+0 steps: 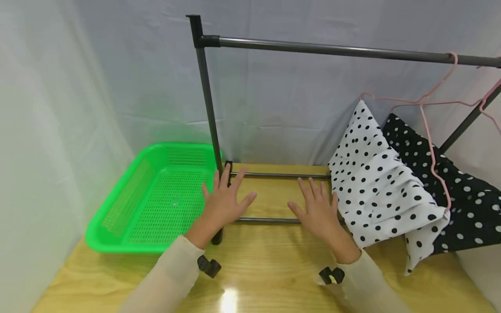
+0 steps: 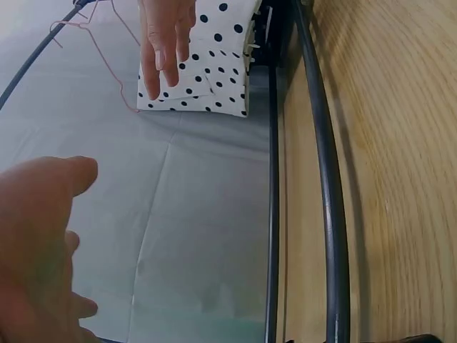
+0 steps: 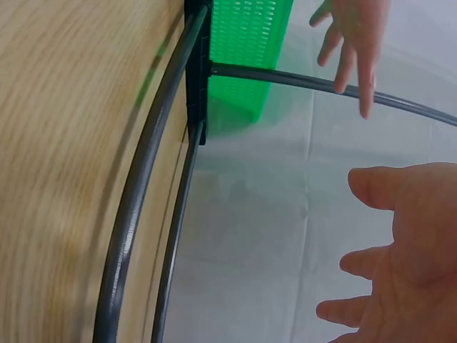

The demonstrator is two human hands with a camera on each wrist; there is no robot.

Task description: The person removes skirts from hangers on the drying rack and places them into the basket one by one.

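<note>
Both hands hover flat, palms down, over the wooden table [image 1: 266, 265] above the base bars of a dark metal clothes rack [image 1: 207, 100]. My left hand [image 1: 224, 201] spreads its fingers beside the rack's upright post; it holds nothing. My right hand [image 1: 318, 208] is also spread and holds nothing, just left of a white black-dotted cloth [image 1: 383, 191]. In the left wrist view the right hand [image 2: 166, 43] shows in front of the dotted cloth [image 2: 211, 71]. The right wrist view shows the left hand [image 3: 355, 44] near the post [image 3: 196, 78].
A green perforated plastic basket [image 1: 152, 200] lies at the left of the table. A black white-dotted cloth [image 1: 458, 195] hangs on pink wire hangers [image 1: 430, 130] from the top rail [image 1: 332, 49] at the right. White sheets surround the table.
</note>
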